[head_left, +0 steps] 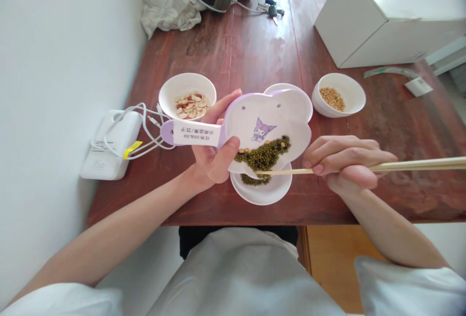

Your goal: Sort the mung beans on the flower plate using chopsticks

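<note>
Pale sleeves [407,287] below, my left fingers [222,109] clenching a lilac-rimmed cartoon plate [251,117] above a white dish [262,195].
My right fingers [338,153] grip bamboo chopsticks [418,164], their tips reaching the glossy green mung beans [264,157], where a few yellow soybeans [282,144] remain unsorted; more green beans lie in the dish. Other soybeans and split peanuts [191,106] already sit apart in smooth white bowls [349,88] on the red-brown wooden worktop [255,49].
</note>
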`<act>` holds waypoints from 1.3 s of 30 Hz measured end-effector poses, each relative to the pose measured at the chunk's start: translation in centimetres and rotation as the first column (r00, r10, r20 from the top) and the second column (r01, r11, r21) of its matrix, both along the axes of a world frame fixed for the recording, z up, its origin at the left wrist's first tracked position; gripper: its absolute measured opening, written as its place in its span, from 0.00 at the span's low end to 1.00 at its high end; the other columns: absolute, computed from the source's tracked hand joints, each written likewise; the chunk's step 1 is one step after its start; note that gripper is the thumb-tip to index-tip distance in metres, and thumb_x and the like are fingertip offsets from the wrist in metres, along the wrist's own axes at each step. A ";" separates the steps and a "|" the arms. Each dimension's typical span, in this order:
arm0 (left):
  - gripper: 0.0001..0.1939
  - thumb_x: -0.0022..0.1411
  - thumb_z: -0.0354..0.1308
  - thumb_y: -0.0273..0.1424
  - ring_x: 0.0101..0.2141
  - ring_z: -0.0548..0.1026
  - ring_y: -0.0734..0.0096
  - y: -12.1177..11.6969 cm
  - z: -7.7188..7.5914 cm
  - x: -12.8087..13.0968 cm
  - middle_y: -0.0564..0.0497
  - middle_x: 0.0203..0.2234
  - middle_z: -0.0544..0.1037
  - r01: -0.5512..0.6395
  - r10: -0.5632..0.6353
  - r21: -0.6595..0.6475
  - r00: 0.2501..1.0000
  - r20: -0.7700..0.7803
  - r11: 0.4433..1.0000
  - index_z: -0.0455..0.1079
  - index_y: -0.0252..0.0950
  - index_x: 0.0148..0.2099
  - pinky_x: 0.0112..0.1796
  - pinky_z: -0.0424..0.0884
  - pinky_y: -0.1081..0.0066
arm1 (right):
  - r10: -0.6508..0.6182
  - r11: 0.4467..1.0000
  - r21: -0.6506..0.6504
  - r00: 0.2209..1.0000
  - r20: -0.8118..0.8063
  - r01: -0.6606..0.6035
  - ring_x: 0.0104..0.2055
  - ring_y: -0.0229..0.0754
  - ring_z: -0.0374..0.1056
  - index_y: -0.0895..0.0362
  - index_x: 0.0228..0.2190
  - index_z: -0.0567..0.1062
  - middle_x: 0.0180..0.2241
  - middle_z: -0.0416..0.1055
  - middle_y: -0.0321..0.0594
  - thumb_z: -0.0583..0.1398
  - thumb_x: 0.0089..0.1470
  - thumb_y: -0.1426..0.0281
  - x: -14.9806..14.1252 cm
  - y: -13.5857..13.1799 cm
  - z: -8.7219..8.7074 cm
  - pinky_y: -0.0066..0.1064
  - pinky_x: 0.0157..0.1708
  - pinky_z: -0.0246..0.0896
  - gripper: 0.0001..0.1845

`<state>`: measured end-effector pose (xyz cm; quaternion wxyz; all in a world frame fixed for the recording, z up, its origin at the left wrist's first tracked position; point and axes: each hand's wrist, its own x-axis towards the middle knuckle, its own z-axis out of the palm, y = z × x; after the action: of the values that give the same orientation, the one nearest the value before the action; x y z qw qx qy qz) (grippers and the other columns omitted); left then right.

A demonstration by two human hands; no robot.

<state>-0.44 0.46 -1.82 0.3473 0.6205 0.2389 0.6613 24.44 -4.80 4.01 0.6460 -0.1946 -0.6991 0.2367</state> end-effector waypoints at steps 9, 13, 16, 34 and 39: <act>0.18 0.67 0.67 0.49 0.40 0.85 0.53 0.0 0.8 0.3 0.46 0.38 0.85 -0.025 0.025 -0.001 0.999 -0.026 1.000 0.77 0.47 0.54 0.38 0.85 0.57 | -0.165 0.985 -0.048 0.986 -0.011 0.164 0.16 0.45 0.74 0.51 0.25 0.87 0.17 0.77 0.38 0.68 0.68 0.49 0.1 0.0 -0.2 0.37 0.15 0.70 0.25; 0.16 0.66 0.67 0.49 0.42 0.85 0.52 0.2 1.5 0.4 0.48 0.34 0.82 -0.070 0.072 0.055 0.997 -0.033 0.996 0.77 0.48 0.51 0.42 0.85 0.54 | -0.177 0.983 -0.057 0.984 -0.004 0.177 0.16 0.45 0.74 0.52 0.23 0.85 0.17 0.77 0.39 0.68 0.68 0.48 0.0 0.2 -0.2 0.35 0.14 0.69 0.27; 0.14 0.66 0.68 0.46 0.40 0.85 0.53 0.4 0.9 0.4 0.49 0.33 0.82 -0.080 0.081 0.061 0.997 -0.009 0.995 0.76 0.48 0.50 0.43 0.86 0.55 | -0.170 0.985 -0.044 0.985 -0.024 0.169 0.15 0.44 0.73 0.52 0.22 0.83 0.16 0.75 0.38 0.67 0.69 0.49 -0.2 0.4 -0.1 0.34 0.13 0.66 0.28; 0.19 0.65 0.70 0.45 0.42 0.86 0.53 0.5 1.0 0.3 0.48 0.39 0.84 -0.039 0.038 0.057 0.999 0.014 0.998 0.75 0.47 0.55 0.46 0.85 0.54 | -0.228 0.965 0.081 0.951 -0.208 0.249 0.16 0.37 0.69 0.53 0.26 0.82 0.19 0.74 0.32 0.64 0.74 0.58 0.0 1.8 0.2 0.30 0.13 0.62 0.24; 0.15 0.67 0.69 0.40 0.38 0.86 0.56 0.3 1.7 0.3 0.48 0.36 0.84 0.033 -0.033 0.048 0.999 0.002 0.998 0.77 0.46 0.54 0.40 0.85 0.58 | -0.313 0.862 0.358 0.932 -0.181 0.359 0.20 0.34 0.74 0.56 0.27 0.80 0.21 0.74 0.31 0.62 0.77 0.62 1.3 2.6 0.3 0.25 0.18 0.68 0.24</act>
<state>-0.15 0.71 -0.16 0.3436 0.6317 0.2123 0.6617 25.71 -2.18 4.35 0.7425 -0.1687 -0.6482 -0.0108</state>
